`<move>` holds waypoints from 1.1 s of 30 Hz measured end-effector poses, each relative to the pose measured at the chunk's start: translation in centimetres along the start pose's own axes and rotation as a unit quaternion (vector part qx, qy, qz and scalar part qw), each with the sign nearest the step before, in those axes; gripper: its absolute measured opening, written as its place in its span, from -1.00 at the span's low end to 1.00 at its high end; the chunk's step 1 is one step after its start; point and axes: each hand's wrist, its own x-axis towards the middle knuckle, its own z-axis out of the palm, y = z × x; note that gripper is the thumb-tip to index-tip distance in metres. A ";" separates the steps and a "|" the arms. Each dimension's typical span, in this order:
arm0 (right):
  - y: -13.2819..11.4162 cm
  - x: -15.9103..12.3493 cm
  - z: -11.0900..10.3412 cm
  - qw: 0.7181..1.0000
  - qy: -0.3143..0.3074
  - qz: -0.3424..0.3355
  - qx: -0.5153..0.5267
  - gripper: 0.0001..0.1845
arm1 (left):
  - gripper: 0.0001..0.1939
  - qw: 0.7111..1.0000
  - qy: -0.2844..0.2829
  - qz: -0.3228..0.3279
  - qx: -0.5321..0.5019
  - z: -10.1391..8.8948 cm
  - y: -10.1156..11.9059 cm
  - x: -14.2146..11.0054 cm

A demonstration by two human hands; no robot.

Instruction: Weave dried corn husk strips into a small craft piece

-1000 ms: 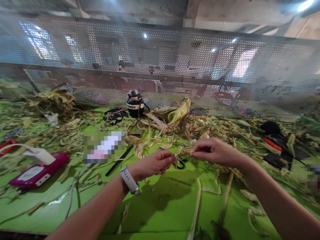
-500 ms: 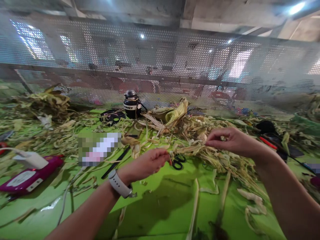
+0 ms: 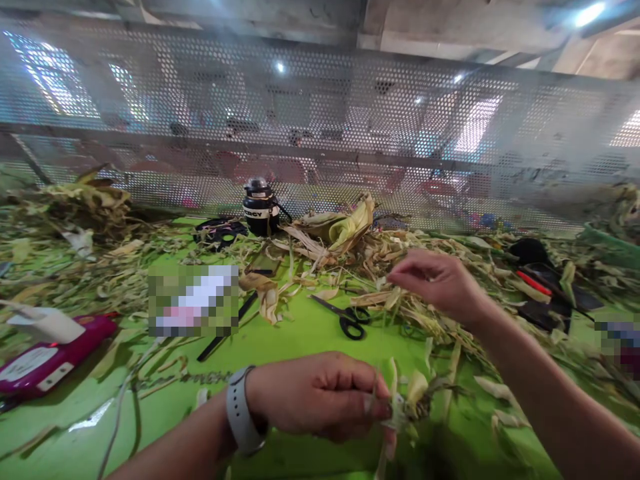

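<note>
My left hand (image 3: 320,397), with a pale watch on its wrist, is closed low over the front of the table. Its fingertips pinch a small bundle of dried husk (image 3: 417,397), with pale and dark ragged ends sticking out to the right. My right hand (image 3: 435,280) is farther up and to the right, thumb and fingers pressed together above the loose husk pile (image 3: 440,327). Whatever sits between those fingertips is too fine to make out. Between the hands and the back of the table lie black-handled scissors (image 3: 350,320), partly spread.
Husk scraps cover much of the green table (image 3: 295,333). A black jug (image 3: 260,213) stands at the back before a perforated metal screen (image 3: 320,120). At left are a magenta power strip (image 3: 65,360) with a white plug and cable, and a black strip (image 3: 215,343).
My left hand has come down and closer, bringing the husk bundle into sight and uncovering the scissors. My right hand has shifted slightly left, still pinched.
</note>
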 end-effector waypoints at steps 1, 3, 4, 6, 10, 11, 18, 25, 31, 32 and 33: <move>0.3 -0.1 1.2 1.000 -0.021 0.008 0.007 -0.75 | -0.70 0.999 0.010 0.015 -0.033 -0.1 0.0 -0.1; 1.1 -0.3 3.3 0.994 -0.100 0.032 0.026 -0.73 | -0.71 0.991 0.094 0.069 -0.062 -1.0 0.1 -0.4; 1.4 -0.4 4.2 0.988 -0.147 0.037 0.034 -0.73 | -0.73 0.981 0.161 0.093 -0.061 -1.7 0.3 -0.6; 1.9 -0.7 5.3 0.974 -0.215 0.054 0.042 -0.72 | -0.77 0.949 0.285 0.126 -0.055 -3.5 0.6 -0.9; 1.0 -1.2 5.8 0.957 -0.287 0.013 0.048 -0.76 | -0.78 0.910 0.394 0.121 -0.042 -6.5 0.5 -0.9; 0.5 -1.3 5.7 0.958 -0.284 -0.005 0.041 -0.78 | -0.78 0.907 0.404 0.111 -0.032 -6.9 0.4 -0.8; -2.7 -2.0 4.1 0.949 -0.181 0.016 0.256 -0.81 | -0.78 0.919 0.387 0.072 0.031 -6.7 -0.3 -0.1; -1.3 -1.6 5.8 0.951 -0.048 0.184 0.244 -0.70 | -0.73 0.934 0.339 0.074 0.087 -5.7 -0.9 0.6; -2.1 -2.1 6.6 0.986 -0.106 0.057 -0.113 -0.81 | -0.70 0.921 0.337 0.063 0.184 -5.5 -1.4 0.8; -2.3 -2.2 6.6 0.984 -0.124 0.023 -0.126 -0.78 | -0.70 0.912 0.344 0.060 0.217 -5.5 -1.5 0.9; -2.4 -2.3 6.6 0.982 -0.136 -0.006 -0.129 -0.73 | -0.71 0.898 0.352 0.058 0.256 -5.5 -1.6 0.9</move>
